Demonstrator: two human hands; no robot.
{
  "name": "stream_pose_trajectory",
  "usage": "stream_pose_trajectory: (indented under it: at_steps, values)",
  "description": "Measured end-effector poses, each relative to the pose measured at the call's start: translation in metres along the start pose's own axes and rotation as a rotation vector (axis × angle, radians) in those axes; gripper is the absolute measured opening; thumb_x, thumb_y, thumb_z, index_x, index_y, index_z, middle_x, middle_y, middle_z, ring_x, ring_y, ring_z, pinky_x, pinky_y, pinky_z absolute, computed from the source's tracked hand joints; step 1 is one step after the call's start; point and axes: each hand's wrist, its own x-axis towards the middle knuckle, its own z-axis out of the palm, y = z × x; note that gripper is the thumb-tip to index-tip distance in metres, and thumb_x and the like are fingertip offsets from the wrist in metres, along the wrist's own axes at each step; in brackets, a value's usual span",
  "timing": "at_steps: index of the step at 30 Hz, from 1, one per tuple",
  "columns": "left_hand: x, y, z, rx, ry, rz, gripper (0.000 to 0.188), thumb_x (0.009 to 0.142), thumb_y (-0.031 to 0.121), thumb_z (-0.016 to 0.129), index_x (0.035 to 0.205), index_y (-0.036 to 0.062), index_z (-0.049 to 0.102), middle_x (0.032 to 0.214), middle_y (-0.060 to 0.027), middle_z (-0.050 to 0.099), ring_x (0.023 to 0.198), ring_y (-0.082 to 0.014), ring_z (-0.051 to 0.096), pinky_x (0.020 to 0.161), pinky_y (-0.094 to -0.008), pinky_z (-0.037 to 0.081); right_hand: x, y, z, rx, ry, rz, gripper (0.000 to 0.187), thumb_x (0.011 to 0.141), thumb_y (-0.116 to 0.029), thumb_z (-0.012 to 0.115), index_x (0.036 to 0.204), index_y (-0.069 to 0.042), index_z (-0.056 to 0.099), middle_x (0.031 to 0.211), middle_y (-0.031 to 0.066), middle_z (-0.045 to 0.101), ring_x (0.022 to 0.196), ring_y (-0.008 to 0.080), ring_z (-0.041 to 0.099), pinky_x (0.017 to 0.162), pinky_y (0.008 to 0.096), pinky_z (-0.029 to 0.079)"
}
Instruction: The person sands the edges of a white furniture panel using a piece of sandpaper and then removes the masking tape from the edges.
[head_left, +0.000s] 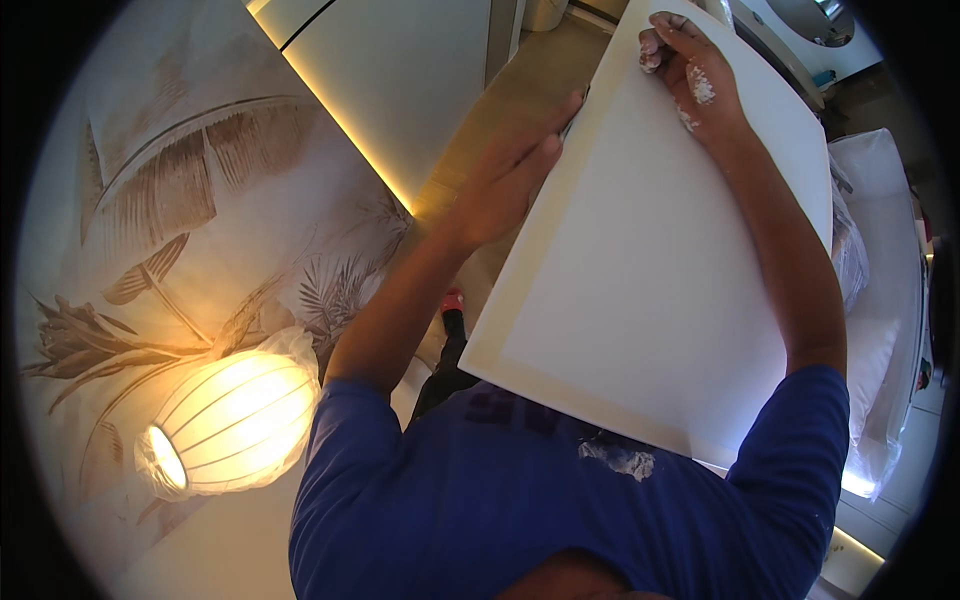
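A large white panel (650,250) lies in front of my body, with a pale yellow strip (540,250) along its left edge. Beside that edge is my left hand (510,180), fingers stretched forward and thumb apart. A small dark bit shows near its fingertips, too little to name. Over the far end of the panel, my right hand (695,85) has its fingers curled in. White paste or powder (703,86) sticks to the back of that hand and to its fingers. What those fingers hold, if anything, is hidden.
At lower left a lit ribbed lamp (235,420) wrapped in clear plastic stands before a leaf-patterned wall (200,200). A white cabinet (400,80) edged with light is beyond my left hand. Plastic-covered furniture (880,300) is at right. A round mirror or basin (815,15) shows far right.
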Motion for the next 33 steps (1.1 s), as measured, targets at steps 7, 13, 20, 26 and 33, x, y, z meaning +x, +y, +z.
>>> stream_pose_trajectory:
  at_steps: [7,13,20,26,33]
  values:
    - [-0.119,0.030,0.008,-0.010,0.027,0.130,0.053,0.105,0.015,0.046,0.152,-0.0076,0.041,0.160,-0.0252,0.039,0.151,-0.0355,0.035,0.123,-0.0398,0.025,0.006,0.007,-0.014,0.031,-0.068,-0.018,0.016,0.102,-0.016,0.058,0.112,-0.002,0.058,0.093,0.0045,0.058,0.085,0.0155,0.049,0.081,0.0302,0.041]
    - [-0.185,0.040,0.024,0.102,0.101,0.154,0.061,0.098,0.025,0.059,0.148,-0.0083,0.047,0.156,-0.0281,0.043,0.147,-0.0388,0.042,0.121,-0.0430,0.030,0.002,0.005,-0.014,0.006,-0.053,-0.011,0.017,0.099,-0.019,0.062,0.108,-0.004,0.060,0.090,0.0047,0.061,0.084,0.0153,0.054,0.078,0.0291,0.045]
    - [-0.200,0.041,0.046,0.292,0.248,0.181,0.075,0.079,0.008,0.079,0.146,-0.0054,0.050,0.153,-0.0278,0.047,0.140,-0.0385,0.051,0.115,-0.0421,0.041,-0.009,0.002,0.003,-0.029,-0.018,-0.084,0.014,0.095,-0.022,0.069,0.095,-0.011,0.061,0.077,0.0034,0.065,0.069,0.0153,0.061,0.067,0.0282,0.050]
    - [-0.194,0.040,0.055,0.411,0.383,0.221,0.063,0.079,-0.006,0.077,0.139,-0.0052,0.057,0.143,-0.0260,0.057,0.129,-0.0359,0.062,0.106,-0.0375,0.052,-0.003,0.000,0.002,-0.052,-0.036,-0.103,0.013,0.096,-0.022,0.067,0.095,-0.012,0.061,0.079,0.0032,0.065,0.069,0.0144,0.061,0.067,0.0282,0.049]
    - [-0.224,0.026,0.061,0.440,0.548,0.404,0.040,0.082,-0.011,0.075,0.121,-0.0063,0.068,0.129,-0.0285,0.066,0.122,-0.0384,0.066,0.104,-0.0435,0.054,0.019,0.015,-0.029,0.082,-0.052,-0.040,0.011,0.097,-0.022,0.065,0.095,-0.012,0.061,0.080,0.0028,0.065,0.070,0.0134,0.061,0.067,0.0273,0.049]
